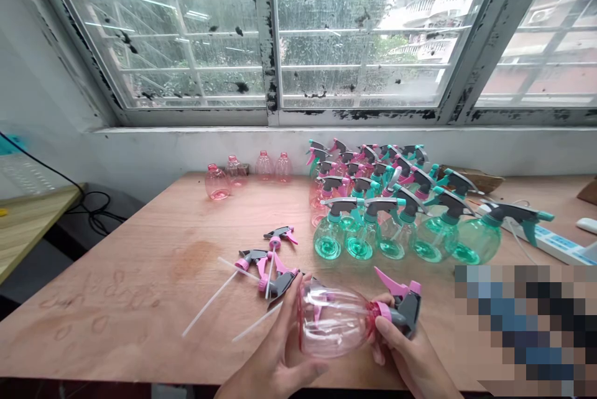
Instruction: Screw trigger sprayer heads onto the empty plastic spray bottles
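A clear pink spray bottle (333, 321) lies sideways above the front of the table, its base to the left. My left hand (277, 349) is curved around the base end, thumb below and fingers behind. With thumb and fingers, my right hand (403, 346) grips the pink collar of the grey-and-pink trigger sprayer (407, 309), which sits on the bottle's neck. Just left of the bottle, several loose pink trigger sprayers (254, 259) with white dip tubes lie in a small heap, partly hidden by my left hand.
Several pink bottles without sprayers (217, 183) stand at the back left of the table (140, 275). Green and pink spray bottles (359, 240) are packed in rows at the back right. Beyond them lie a power strip (555, 240) and a cable. A blurred patch covers the lower right.
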A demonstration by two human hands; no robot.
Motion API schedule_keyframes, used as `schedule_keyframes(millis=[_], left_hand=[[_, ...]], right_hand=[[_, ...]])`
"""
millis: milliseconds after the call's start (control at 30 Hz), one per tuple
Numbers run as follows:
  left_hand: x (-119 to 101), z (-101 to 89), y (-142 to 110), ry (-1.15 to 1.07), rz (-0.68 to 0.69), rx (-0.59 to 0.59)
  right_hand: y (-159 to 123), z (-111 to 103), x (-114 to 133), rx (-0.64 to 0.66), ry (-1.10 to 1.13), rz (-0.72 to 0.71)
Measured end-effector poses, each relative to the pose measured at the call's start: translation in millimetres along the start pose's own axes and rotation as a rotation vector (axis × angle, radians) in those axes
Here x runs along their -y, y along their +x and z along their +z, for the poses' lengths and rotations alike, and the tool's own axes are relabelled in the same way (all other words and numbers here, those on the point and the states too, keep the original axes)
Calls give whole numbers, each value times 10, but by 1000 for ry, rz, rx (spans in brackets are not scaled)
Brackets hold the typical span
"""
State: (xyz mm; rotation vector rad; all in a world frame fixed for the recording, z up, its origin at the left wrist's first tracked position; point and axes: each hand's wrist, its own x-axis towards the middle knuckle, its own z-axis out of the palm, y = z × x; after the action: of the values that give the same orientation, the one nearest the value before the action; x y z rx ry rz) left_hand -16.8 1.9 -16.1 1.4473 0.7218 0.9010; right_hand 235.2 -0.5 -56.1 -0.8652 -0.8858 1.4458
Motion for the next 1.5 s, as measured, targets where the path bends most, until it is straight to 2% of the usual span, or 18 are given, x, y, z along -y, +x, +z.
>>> schedule_keyframes(millis=[100,233,367,467,667,867,1133,1300,1500], left_hand=[[34,0,-24,10,28,23],[19,-4,-22,35,-7,-13],[-38,1,5,-61,-66,-6],[-42,2,15,-97,-61,6],[15,-1,12,-8,-2,-1],[21,-18,12,61,-52,-15],[76,-27,21,82,-63,-24],[140,-30,40,71,-5,-38],[45,-30,21,132,-79,-34]], right_hand=[[-7,14,12,-7,-2,2],[-10,39,17,-10,-18,-15],[-8,41,6,2,-19,-14],[0,34,11,1,-4,-2],[-9,70,71,-27,24,16],[-25,96,80,-44,9,17],[-20,74,50,-32,17,3],[-18,63,36,-34,3,3],[-20,83,53,-42,11,10]])
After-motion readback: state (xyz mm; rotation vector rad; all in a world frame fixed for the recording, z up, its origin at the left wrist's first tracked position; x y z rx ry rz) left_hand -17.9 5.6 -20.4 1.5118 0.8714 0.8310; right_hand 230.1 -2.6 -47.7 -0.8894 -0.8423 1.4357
